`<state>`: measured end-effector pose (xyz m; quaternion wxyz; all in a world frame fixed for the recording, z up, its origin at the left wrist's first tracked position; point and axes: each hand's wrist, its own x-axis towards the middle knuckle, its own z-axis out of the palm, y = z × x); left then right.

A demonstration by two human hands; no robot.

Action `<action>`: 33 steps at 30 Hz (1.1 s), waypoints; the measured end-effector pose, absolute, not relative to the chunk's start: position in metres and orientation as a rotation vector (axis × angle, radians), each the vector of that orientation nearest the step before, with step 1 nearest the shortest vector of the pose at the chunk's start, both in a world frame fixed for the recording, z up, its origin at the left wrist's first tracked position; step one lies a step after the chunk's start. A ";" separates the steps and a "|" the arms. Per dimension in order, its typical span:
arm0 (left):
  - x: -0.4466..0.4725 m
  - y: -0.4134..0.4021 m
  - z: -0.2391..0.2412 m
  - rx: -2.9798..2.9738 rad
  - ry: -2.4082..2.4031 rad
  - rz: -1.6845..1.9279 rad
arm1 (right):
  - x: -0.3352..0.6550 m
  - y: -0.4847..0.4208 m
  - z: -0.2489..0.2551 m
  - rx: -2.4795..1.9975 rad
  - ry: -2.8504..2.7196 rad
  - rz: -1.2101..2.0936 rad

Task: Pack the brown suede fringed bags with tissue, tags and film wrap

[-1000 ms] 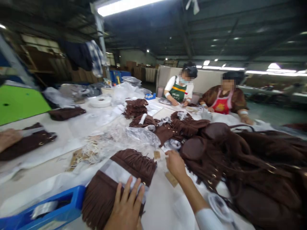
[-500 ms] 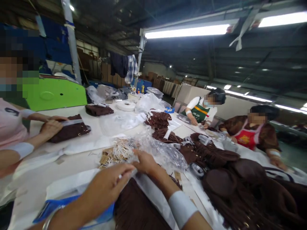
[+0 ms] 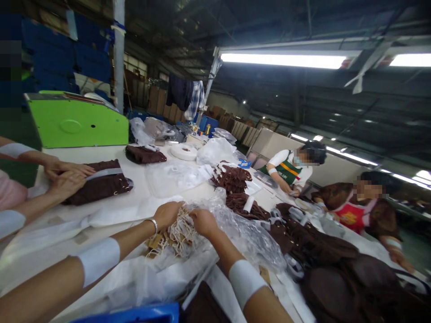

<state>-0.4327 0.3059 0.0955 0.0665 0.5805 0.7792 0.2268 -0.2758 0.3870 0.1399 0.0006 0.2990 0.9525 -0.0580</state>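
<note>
Both my hands reach into a loose pile of paper tags with pale strings (image 3: 175, 235) that lies on the white table (image 3: 111, 211), half under a crumpled clear plastic bag (image 3: 245, 231). My left hand (image 3: 167, 214) is closed in a pinch on the strings at the pile's left side. My right hand (image 3: 204, 222) is closed on the strings at the right, close to the left hand. A brown fringed bag (image 3: 198, 305) lies just in front of me, partly hidden by my right forearm.
A heap of brown fringed bags (image 3: 336, 269) fills the right side. A person at left presses both hands on a brown bag (image 3: 97, 184). Two more people work at the far right. A green machine (image 3: 77, 121), a tape roll (image 3: 183, 151), and a blue bin edge (image 3: 134, 314) are nearby.
The view has swung left and up. My left hand left the fringed bag and my right hand left the table; both now grip the tag strings in the pile.
</note>
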 end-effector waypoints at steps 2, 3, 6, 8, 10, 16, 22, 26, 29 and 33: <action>-0.440 0.311 0.088 1.755 2.373 0.696 | -0.291 0.397 0.128 1.000 2.981 -0.181; -0.443 0.313 0.084 1.757 2.379 0.699 | -0.298 0.401 0.123 1.028 2.979 -0.178; -0.447 0.320 0.074 1.781 2.361 0.704 | -0.314 0.411 0.109 1.093 2.986 -0.165; -0.448 0.323 0.068 1.799 2.334 0.710 | -0.322 0.416 0.102 1.121 2.991 -0.154; -0.449 0.326 0.062 1.806 2.312 0.716 | -0.328 0.419 0.096 1.142 2.994 -0.140; -0.457 0.329 0.051 1.813 2.277 0.740 | -0.337 0.415 0.090 1.207 3.070 -0.163; -0.461 0.317 0.061 1.802 2.221 0.754 | -0.317 0.409 0.119 1.302 3.260 -0.408; -0.466 0.307 0.079 1.743 2.215 0.788 | -0.300 0.409 0.154 1.383 3.341 -0.724; -0.466 0.298 0.095 1.697 2.207 0.783 | -0.292 0.406 0.178 1.416 3.356 -0.993; -0.450 0.281 0.113 1.684 2.141 0.789 | -0.284 0.396 0.198 1.440 3.293 -1.310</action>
